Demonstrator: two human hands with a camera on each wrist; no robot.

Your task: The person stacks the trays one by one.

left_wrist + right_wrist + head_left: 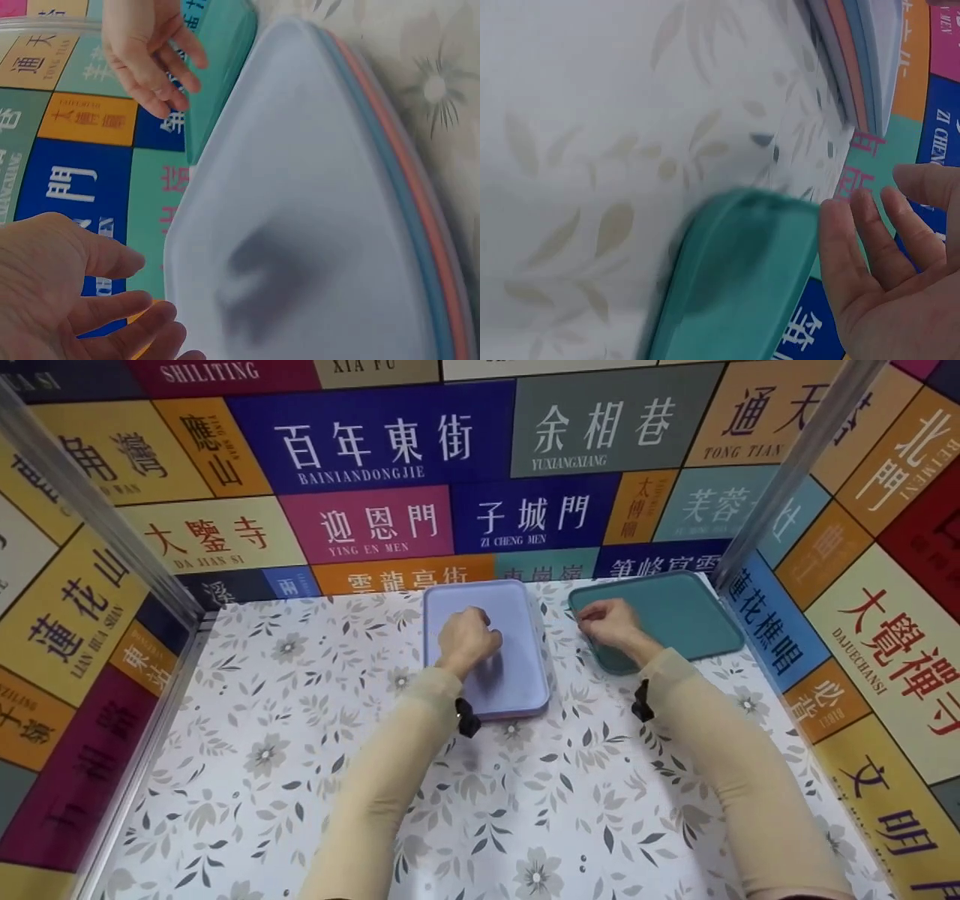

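A stack of rectangular trays stands at the back middle of the table, a lavender tray (pixel 517 675) on top. In the left wrist view, blue and coral rims (pixel 405 165) show beneath that top tray. Above the stack hovers my left hand (pixel 466 641), its fingers loosely bent and holding nothing, its shadow falling on the tray. To the right lies a teal green tray (pixel 682 615), turned at an angle. My right hand (pixel 611 624) is over its left edge, fingers relaxed and nothing between them; in the right wrist view the fingertips (pixel 832 217) overlap the tray's rim.
The table has a white cloth (pixel 270 750) with a grey leaf and flower print. Walls of coloured panels (pixel 375 442) with lettering enclose the back and both sides. Metal posts (pixel 795 465) stand at the back corners. A strip of cloth separates the two tray spots.
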